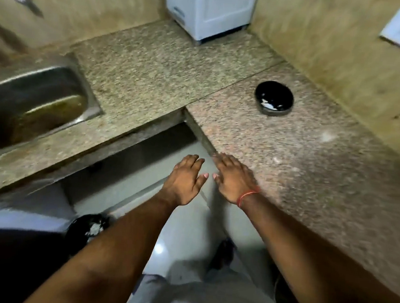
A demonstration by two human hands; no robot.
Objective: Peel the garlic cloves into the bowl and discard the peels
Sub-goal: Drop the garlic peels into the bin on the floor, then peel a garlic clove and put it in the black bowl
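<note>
Both grips loose, left hand (185, 177) and right hand (233, 177) empty (fingers straight), bowl (274, 100) upright well beyond.

I'm standing in a home kitchen: an L-shaped speckled granite counter (153, 60), a steel sink (29, 102) sunk in on my left, a white appliance (210, 7) in the far corner, tiled floor (180, 227) below.

Worktop (291, 145): speckled granite, pinkish-brown and beige. Bowl (274, 98): black, white bits inside. Sink (31, 102): grey steel, brown-stained. Wall (335, 54): mottled yellow-beige. Appliance (209, 7): white. Wrist thread (247, 196): red-orange. Bin (88, 228): black, white scraps. Floor (187, 227): pale grey.
</note>
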